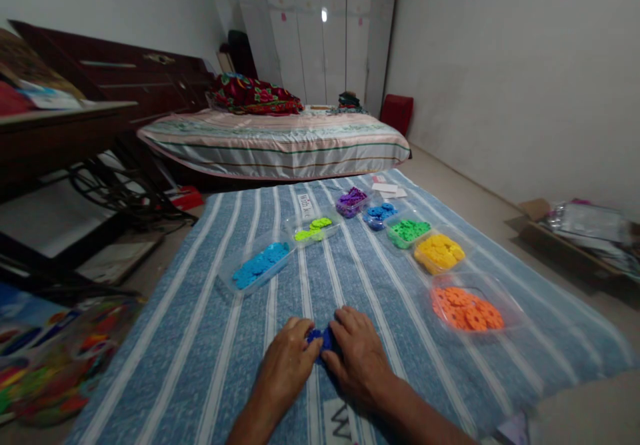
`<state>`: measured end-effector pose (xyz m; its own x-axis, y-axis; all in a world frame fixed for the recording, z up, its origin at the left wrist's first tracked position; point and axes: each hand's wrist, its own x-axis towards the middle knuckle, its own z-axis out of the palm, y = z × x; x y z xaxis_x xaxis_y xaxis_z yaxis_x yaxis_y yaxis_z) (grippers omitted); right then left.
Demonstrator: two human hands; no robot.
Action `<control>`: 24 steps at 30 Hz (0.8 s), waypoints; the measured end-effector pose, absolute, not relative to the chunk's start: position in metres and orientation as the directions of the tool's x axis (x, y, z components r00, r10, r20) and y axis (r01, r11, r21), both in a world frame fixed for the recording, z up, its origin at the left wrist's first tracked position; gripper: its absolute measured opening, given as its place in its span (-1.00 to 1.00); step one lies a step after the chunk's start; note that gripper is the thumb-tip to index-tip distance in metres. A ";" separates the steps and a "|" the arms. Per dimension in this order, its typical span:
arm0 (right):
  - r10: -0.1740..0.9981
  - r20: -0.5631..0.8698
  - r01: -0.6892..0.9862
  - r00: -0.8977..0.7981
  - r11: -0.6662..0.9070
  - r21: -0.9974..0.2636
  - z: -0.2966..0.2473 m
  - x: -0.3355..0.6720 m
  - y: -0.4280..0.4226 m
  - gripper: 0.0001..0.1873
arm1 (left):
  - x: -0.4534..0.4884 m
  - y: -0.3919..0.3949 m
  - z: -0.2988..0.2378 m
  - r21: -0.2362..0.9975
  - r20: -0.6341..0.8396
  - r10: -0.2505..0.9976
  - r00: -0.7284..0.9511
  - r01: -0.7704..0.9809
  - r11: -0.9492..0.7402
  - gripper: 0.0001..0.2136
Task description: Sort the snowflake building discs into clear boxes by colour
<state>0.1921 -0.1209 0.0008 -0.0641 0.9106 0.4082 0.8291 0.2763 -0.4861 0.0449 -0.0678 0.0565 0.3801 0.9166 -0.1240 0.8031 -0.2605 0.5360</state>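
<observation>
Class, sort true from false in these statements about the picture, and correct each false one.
1. The left hand and right hand both touch dark blue pieces. True.
2. The yellow pieces sit between the green pieces and the orange pieces. True.
3. The orange pieces lie loose on the cloth. False: they lie in a clear container.
4. The purple pieces are nearer the hands than the orange ones. False: they are farther away.
5. The cloth is plain red. False: it is blue with white stripes.
</observation>
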 end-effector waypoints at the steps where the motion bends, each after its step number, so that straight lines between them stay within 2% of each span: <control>1: 0.911 0.406 0.830 -0.067 0.277 -0.484 0.001 0.192 -0.121 -0.64 | 0.046 -0.068 0.057 0.553 -0.119 0.916 0.384 0.791 -0.260 -0.84; 10: 0.872 0.488 0.786 -0.040 0.329 -0.523 -0.005 0.195 -0.119 -0.78 | 0.054 -0.066 0.056 0.622 -0.096 0.916 0.390 0.742 -0.251 -0.83; 24: 0.855 0.519 0.754 -0.016 0.352 -0.555 -0.006 0.199 -0.118 -0.80 | 0.066 -0.056 0.048 0.709 -0.069 0.921 0.383 0.669 -0.224 -0.84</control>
